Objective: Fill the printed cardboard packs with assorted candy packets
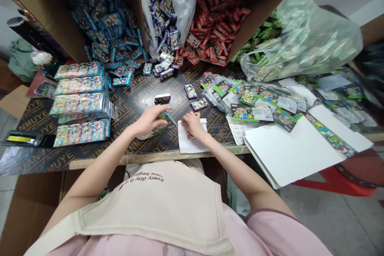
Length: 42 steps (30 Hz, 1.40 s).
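My left hand [151, 121] is closed around a small blue-edged box [168, 117], slightly blurred and held just above the table. My right hand [193, 125] has its fingers bent down on a small red box [189, 135], mostly hidden under the palm. Beneath that box lies a white sheet of paper [183, 144] at the table's front edge. A dark little box [162, 99] stands beyond my left hand. Two purple-edged boxes, one [190, 91] behind the other [199, 104], lie beyond my right hand.
Stacks of wrapped blue packs [79, 104] stand at left. Behind, cartons and bags hold loose blue boxes [111, 28], purple boxes [163, 12], red boxes [216, 28] and green boxes [267, 32]. Printed pouches [252, 112] and white cards [291, 148] lie at right.
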{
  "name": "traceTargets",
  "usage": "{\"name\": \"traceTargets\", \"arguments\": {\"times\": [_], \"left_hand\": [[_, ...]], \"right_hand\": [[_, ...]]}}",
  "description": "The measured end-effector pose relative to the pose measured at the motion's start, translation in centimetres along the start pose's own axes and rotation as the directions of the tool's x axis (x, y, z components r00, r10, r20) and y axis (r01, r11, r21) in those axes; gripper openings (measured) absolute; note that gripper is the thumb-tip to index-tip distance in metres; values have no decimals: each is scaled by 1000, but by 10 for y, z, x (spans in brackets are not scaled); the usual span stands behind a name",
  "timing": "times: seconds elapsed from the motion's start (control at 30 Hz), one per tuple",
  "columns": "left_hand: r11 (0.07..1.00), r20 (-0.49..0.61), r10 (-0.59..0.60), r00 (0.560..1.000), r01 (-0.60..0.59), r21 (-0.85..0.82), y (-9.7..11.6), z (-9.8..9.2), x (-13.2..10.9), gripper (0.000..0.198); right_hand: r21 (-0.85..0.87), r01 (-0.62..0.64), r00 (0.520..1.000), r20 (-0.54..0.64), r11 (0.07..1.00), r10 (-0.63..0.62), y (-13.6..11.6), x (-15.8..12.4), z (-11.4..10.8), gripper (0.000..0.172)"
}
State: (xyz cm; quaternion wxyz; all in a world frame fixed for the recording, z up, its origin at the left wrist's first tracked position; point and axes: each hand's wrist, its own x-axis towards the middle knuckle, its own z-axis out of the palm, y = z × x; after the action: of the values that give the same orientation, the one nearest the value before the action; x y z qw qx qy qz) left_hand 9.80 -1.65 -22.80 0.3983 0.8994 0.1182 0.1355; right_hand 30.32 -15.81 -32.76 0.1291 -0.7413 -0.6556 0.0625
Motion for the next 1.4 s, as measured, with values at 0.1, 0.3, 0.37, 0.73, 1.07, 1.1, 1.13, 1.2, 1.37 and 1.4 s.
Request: {"name": "traceTargets", "arguments": {"times": [0.1,0.3,0.37,0.73,1.07,1.1,1.13,1.2,1.37,1.4], "left_hand": [[985,-245,-84,966,44,-165,4,-14,-2,34],[909,-310,-337,889,222,-353,-13,2,-11,32],[921,-344,-345,873,245,-302,-18,5,-13,29],[999,-454,-53,889,48,-23,-18,3,-23,7],[998,-506,20,862,16,67,-11,7,-34,9],[999,-522,8,853,20,49,-10,7,-35,7],[999,-533,-2,846,20,29,-10,7,-35,5],[1000,-536,-12,844,11,-5,-10,6,-36,5],[999,-501,-33,865,8,-52,-6,3,-39,11],[998,-495,-39,868,12,-58,-5,2,-40,13]], "right_hand": [[14,-4,1000,-1,1000,4,0,-1,1,19],[1,39,997,-67,999,-39,-2,-5,3,22],[-24,56,995,-86,998,-58,-2,-7,4,23],[-149,147,989,0,978,-149,-10,-12,-7,24],[813,-219,974,154,540,164,-15,37,-60,20],[855,-201,979,164,477,119,-22,46,-70,22],[880,-187,982,175,436,68,-30,54,-81,24],[897,-169,977,206,408,-49,-49,71,-100,26],[860,-172,871,360,480,-333,-84,100,-113,29],[851,-173,843,388,495,-373,-87,104,-112,29]]}}
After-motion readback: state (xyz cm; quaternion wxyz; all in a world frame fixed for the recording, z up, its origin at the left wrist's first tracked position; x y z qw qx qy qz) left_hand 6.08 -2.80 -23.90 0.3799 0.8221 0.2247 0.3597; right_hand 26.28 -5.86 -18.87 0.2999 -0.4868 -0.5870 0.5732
